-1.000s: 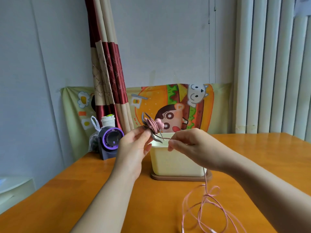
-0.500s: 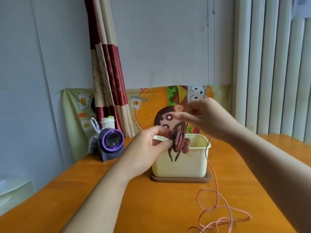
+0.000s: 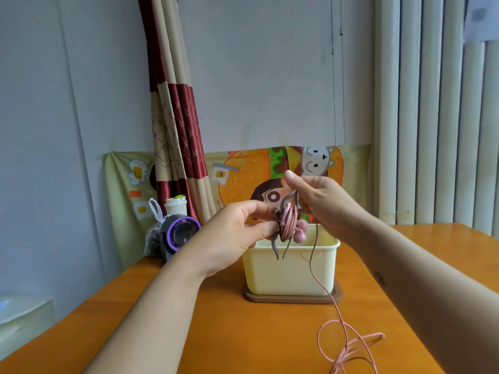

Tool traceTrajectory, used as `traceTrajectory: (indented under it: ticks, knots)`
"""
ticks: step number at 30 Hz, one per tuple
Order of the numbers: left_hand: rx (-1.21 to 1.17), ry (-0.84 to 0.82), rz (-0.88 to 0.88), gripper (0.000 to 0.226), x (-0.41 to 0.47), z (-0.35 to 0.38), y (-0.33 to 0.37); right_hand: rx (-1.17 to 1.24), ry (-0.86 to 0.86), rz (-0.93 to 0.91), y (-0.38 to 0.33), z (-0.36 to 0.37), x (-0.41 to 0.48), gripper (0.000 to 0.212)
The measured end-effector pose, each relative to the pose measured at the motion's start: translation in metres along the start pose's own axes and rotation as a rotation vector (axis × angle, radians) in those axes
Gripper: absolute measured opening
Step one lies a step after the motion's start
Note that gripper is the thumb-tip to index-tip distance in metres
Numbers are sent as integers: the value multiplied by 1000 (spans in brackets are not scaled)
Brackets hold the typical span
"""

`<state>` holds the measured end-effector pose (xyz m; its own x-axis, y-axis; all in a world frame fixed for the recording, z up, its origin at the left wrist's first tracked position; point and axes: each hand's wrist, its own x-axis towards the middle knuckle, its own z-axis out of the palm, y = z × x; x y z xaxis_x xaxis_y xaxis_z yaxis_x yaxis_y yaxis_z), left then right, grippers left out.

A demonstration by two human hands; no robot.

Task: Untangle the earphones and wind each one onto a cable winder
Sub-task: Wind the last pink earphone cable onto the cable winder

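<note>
I am pinching the grey winder (image 3: 283, 225) in my left hand (image 3: 237, 233), turning its spool toward my right hand (image 3: 321, 206), which is gripping the pink cord (image 3: 321, 287) for the next wrap. Slack is lying looped on the table (image 3: 216, 333); the cream tub (image 3: 291, 271) behind is crowding the hanging strand.
</note>
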<state>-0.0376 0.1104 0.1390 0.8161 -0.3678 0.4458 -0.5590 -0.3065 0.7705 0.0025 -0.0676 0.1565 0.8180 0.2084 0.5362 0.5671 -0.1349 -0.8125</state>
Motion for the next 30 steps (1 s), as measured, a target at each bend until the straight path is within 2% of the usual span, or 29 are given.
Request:
traceTrajectory:
  ticks: [3,4,6,8,11,15,18,23,30]
  knots:
    - [-235,27,-28,22,1,7,-2,147,-85,126,11,11,-7,35]
    - [-371,39,-51,27,1,10,-2,157,-103,137,16,16,-9,31]
    - [-665,65,-94,35,2,15,-1,127,-102,160,27,26,-13,33]
    - [-887,154,-147,33,4,17,-2,30,-77,173,35,34,-18,39]
    - [-979,357,-197,27,9,13,-13,-228,-87,58,37,35,-27,47]
    - [-817,525,-222,13,7,9,-29,-529,-121,-136,23,30,-40,38]
    - [-584,546,-236,13,5,12,-35,-711,-188,-214,13,29,-44,30]
    - [53,419,-158,13,-1,15,-43,-854,-125,-261,-1,16,-37,34]
    - [108,118,-96,13,-14,14,-41,-846,-63,-277,-8,-10,-22,52]
